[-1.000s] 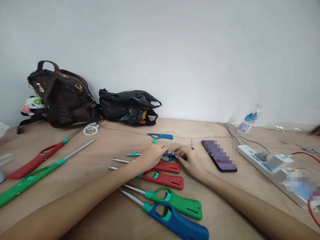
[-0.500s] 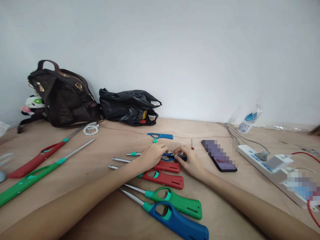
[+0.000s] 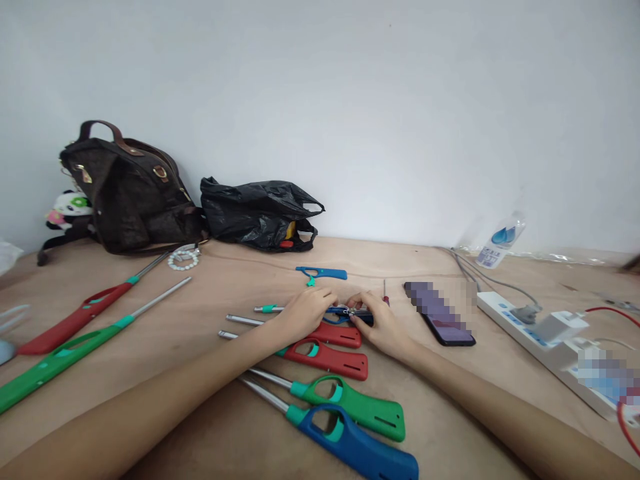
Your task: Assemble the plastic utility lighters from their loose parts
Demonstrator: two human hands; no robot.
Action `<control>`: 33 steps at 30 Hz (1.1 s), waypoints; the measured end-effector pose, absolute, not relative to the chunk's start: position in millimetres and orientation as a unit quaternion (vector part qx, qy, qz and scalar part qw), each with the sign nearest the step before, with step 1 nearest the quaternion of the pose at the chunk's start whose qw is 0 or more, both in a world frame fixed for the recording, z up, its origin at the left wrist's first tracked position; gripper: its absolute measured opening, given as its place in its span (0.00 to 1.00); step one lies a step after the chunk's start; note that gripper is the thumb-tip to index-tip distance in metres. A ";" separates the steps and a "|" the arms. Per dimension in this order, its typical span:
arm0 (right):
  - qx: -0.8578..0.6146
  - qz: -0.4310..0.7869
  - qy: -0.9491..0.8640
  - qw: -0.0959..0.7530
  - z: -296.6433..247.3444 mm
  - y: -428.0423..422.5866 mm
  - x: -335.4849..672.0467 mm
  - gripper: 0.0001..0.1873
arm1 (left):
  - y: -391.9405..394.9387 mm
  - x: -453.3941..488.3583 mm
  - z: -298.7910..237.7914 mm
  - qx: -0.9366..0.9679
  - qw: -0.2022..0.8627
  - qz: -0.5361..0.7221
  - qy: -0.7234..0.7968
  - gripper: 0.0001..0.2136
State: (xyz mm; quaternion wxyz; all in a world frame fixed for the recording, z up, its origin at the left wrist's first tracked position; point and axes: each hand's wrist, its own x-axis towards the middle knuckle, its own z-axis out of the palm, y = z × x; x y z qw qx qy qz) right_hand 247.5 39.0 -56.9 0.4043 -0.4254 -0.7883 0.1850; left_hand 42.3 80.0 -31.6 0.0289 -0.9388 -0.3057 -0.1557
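Observation:
A long-nosed blue lighter [image 3: 341, 319] lies opened up between my hands, with thin wires and a small metal part showing at its middle. My left hand [image 3: 306, 313] has its fingers closed over the lighter near the barrel end. From the right, my right hand [image 3: 376, 323] pinches at the dark rear part; the exact grip is partly hidden by the fingers. Behind them lie a loose blue half-shell [image 3: 327, 273] and a small teal trigger [image 3: 311, 282]. A screwdriver [image 3: 385, 293] stands out beyond my right fingers. Nearest my wrists is a red lighter [image 3: 337, 335].
More long lighters lie in front: red [image 3: 330, 360], green [image 3: 357, 403] and blue [image 3: 360, 443]. At left are another red one [image 3: 75, 325] and green one [image 3: 65, 359]. A phone [image 3: 437, 313], power strip [image 3: 530, 333], bottle [image 3: 500, 240], black plastic bag [image 3: 250, 213] and backpack [image 3: 135, 200] surround the work.
The fingers of my right hand have shifted slightly at the lighter. The whole view has moved a little; otherwise things lie as before.

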 end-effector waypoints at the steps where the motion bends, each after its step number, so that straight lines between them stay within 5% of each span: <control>1: -0.425 0.185 -0.789 0.404 -57.2 39.3 247.6 0.10 | 80.3 42.2 -32.1 -0.939 0.029 -0.158 -0.304 0.13; 33: -0.414 0.208 -0.791 0.400 -58.7 41.0 249.3 0.08 | 81.6 41.6 -33.4 -0.940 0.027 -0.147 -0.308 0.13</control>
